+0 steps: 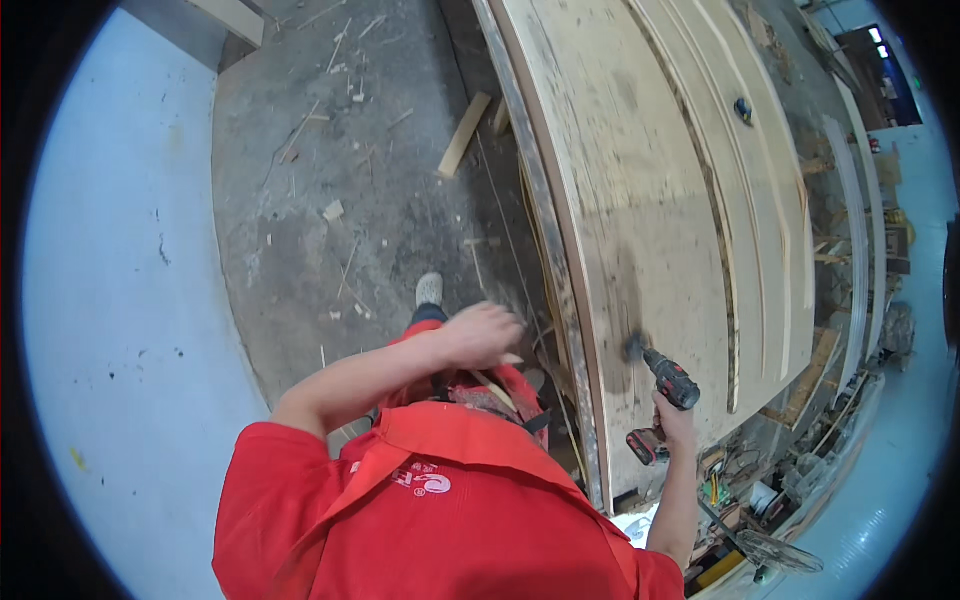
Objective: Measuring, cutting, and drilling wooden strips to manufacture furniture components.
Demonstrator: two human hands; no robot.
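My right hand (pixel 676 425) is closed round the grip of a black and red cordless drill (pixel 672 382). A dark round attachment (pixel 635 347) at its front end is over the wide plywood sheet (pixel 640 240), beside a dark stain; whether it touches the wood I cannot tell. My left hand (pixel 482 335) is in front of my waist, fingers curled and slightly blurred. What it holds, if anything, is hidden. Just below it, a red pouch (pixel 515 395) at my waist has a pale strip (pixel 495 390) sticking out.
Long thin wooden strips (pixel 755 250) lie along the sheet, with a small dark blue tool (pixel 742 110) among them. Offcuts, including a board piece (pixel 465 135), litter the concrete floor (pixel 300 200). A white wall (pixel 130 250) stands left. Clutter and a fan (pixel 780 552) are at the lower right.
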